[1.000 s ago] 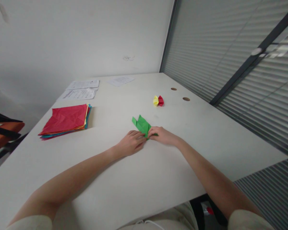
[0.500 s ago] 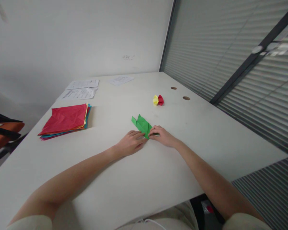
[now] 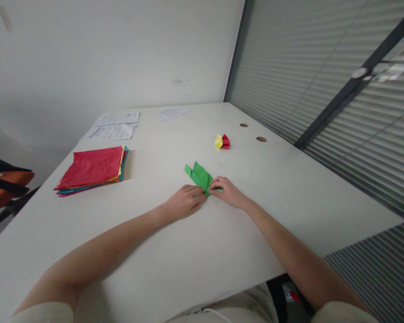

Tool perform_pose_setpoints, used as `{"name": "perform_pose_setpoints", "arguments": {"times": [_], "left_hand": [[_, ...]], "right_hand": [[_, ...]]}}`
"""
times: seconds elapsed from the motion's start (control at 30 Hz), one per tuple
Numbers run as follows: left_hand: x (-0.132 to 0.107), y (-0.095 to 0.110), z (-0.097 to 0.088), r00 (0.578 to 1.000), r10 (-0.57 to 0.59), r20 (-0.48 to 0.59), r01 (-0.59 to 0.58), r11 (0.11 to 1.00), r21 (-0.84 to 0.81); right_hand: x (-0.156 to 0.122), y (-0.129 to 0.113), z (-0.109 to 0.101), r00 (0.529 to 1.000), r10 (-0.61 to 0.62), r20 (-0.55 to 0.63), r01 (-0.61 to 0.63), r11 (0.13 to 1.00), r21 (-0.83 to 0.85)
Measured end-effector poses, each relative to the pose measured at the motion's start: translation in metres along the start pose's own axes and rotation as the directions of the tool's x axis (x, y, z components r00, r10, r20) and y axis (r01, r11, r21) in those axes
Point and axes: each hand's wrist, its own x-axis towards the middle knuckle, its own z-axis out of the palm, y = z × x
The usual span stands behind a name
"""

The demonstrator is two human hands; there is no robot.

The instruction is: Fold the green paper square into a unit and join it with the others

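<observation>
Green folded paper, near end gripped by left hand, right hand fingers

Even soft daylight, sharp, wide-angle edge distortion

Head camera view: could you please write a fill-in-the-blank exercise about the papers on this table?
1. The left hand and the right hand both touch a folded paper whose colour is ____.
2. The top sheet of the paper stack is ____.
3. Near the yellow-and-red folded piece, the table has ____ round holes.
Missing words: green; red; two.
</observation>
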Motion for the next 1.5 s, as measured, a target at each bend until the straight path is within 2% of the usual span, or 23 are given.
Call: {"name": "perform_pose_setpoints", "arguments": {"times": [0.57,1.1,1.5], "left_hand": [[-0.001,0.0,-0.001,1.0,-0.005,-0.023,0.005,1.0,-0.002],[-0.001,-0.001,0.0,1.0,-0.007,-0.018,0.007,1.0,0.011],[-0.002,-0.003,0.004,0.997,0.017,-0.07,-0.016,1.0,0.015]], "right_hand": [[-0.002,-0.001,0.019,0.979,0.107,-0.173,-0.123,0.989,-0.082],[-0.002,-0.001,0.022,0.971,0.126,-0.205,-0.15,0.983,-0.106],[0.0,-0.006,0.021,0.966,0.174,-0.191,-0.198,0.973,-0.119]]}}
